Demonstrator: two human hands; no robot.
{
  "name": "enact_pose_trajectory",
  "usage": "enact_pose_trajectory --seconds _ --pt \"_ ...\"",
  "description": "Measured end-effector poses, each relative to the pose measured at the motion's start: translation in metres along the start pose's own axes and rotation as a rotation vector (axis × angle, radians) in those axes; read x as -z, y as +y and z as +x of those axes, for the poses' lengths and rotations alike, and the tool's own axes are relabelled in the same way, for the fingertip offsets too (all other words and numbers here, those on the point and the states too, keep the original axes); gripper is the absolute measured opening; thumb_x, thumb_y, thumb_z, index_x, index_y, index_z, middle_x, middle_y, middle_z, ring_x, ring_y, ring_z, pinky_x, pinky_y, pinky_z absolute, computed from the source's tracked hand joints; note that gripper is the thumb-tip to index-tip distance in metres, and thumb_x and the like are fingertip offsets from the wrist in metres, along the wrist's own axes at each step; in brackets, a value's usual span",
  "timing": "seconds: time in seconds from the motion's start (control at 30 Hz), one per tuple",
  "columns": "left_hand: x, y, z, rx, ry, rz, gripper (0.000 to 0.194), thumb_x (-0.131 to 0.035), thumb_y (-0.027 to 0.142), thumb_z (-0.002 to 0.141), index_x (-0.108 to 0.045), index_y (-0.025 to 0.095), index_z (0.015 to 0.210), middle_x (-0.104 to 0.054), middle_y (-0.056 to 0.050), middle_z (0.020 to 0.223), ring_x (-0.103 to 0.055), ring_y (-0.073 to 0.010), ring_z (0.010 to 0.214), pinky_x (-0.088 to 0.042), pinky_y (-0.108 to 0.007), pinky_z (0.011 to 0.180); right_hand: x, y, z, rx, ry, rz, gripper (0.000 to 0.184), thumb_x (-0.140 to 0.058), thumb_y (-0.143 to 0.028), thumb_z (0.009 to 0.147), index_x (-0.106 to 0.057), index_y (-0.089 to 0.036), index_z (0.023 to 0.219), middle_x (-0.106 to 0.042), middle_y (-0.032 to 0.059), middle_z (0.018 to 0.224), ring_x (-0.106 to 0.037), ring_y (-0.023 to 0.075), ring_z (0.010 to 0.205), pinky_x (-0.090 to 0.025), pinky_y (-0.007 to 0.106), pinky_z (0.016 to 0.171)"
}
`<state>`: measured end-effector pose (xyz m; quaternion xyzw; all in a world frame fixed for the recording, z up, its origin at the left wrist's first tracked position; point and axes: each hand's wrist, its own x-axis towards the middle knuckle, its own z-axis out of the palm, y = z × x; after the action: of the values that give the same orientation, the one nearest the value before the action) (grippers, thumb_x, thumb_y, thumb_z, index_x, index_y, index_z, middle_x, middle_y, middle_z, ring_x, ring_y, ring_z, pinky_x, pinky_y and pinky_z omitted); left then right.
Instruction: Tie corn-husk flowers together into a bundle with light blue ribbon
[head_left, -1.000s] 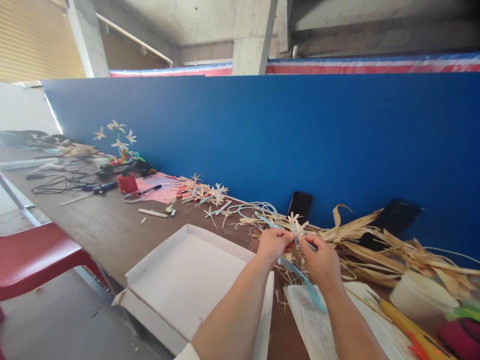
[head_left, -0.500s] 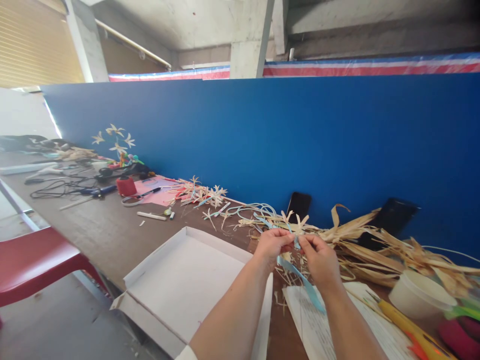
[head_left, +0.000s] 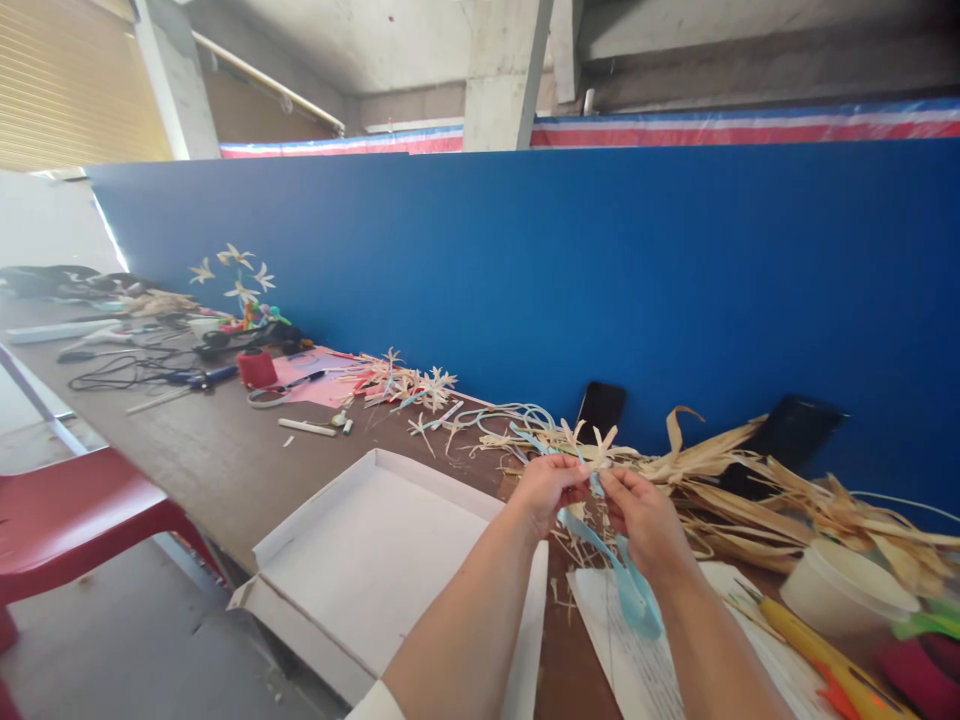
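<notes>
My left hand (head_left: 546, 492) pinches the base of a pale dried-husk flower (head_left: 602, 447), whose petals stick up above the fingers. Close against it, my right hand (head_left: 643, 510) is closed on a light-blue strip (head_left: 637, 605), which looks like floral tape or ribbon. Part of the strip shows between the two hands at the flower's base, and a loose length loops down below them over a printed sheet (head_left: 626, 660). The fingers hide exactly how strip and flower meet.
A white box lid (head_left: 382, 540) lies left of my arms. Dried husks (head_left: 705, 480), a white cup (head_left: 844, 590) and a yellow tool (head_left: 832, 650) are at right. Finished-looking flowers (head_left: 431, 390) and a red spool (head_left: 256, 368) sit further left. A blue partition (head_left: 480, 260) stands behind.
The hanging light-blue strip has swung and now shows a wider loop below my right hand. Both hands stay together at the flower, and the view has shifted slightly.
</notes>
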<state>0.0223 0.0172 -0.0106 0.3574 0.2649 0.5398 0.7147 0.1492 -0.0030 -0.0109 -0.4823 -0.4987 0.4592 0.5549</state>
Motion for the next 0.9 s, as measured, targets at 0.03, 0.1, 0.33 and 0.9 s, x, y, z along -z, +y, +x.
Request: enact_pose_trajectory --seconds 0.03,0.1,0.33,0.9 --pt "0.0 0.0 0.0 0.003 -0.013 -0.008 0.036 -0.08 0.032 0.049 -0.054 0.011 0.064 -0.054 0.002 0.056 -0.046 -0.0052 0.05 -0.036 -0.021 0.057 0.0 -0.002 -0.001 -0.029 -0.018 0.049 0.029 -0.07 -0.045 0.065 -0.056 -0.019 0.07 -0.042 -0.0063 0.049 -0.032 0.0071 0.041 -0.024 0.02 0.039" --pt "0.001 0.001 0.0 0.007 -0.029 -0.008 0.036 -0.08 0.032 0.049 -0.054 0.011 0.064 -0.053 0.002 0.056 -0.045 -0.0049 0.05 -0.035 -0.021 0.056 0.0 -0.006 -0.002 -0.06 -0.044 0.108 0.028 -0.071 -0.041 0.065 -0.056 -0.018 0.07 -0.036 -0.0077 0.049 -0.026 0.0052 0.04 -0.018 0.018 0.038" --pt "0.002 0.002 0.0 0.02 -0.056 0.042 0.038 -0.08 0.035 0.049 -0.054 0.011 0.063 -0.053 0.002 0.056 -0.045 -0.0046 0.05 -0.035 -0.021 0.057 0.002 -0.016 -0.006 -0.099 -0.09 0.187 0.029 -0.073 -0.039 0.064 -0.057 -0.017 0.072 -0.025 -0.0097 0.049 -0.014 0.0042 0.041 -0.007 0.018 0.038" --pt "0.006 0.001 0.002 -0.105 -0.025 0.306 0.036 -0.073 0.043 0.058 -0.058 0.012 0.067 -0.053 0.002 0.056 -0.041 -0.0053 0.05 -0.031 -0.022 0.054 0.012 -0.01 0.0 0.171 0.03 -0.35 0.026 -0.068 -0.042 0.066 -0.064 -0.018 0.076 -0.058 -0.0013 0.061 -0.049 0.0137 0.054 -0.038 0.026 0.052"
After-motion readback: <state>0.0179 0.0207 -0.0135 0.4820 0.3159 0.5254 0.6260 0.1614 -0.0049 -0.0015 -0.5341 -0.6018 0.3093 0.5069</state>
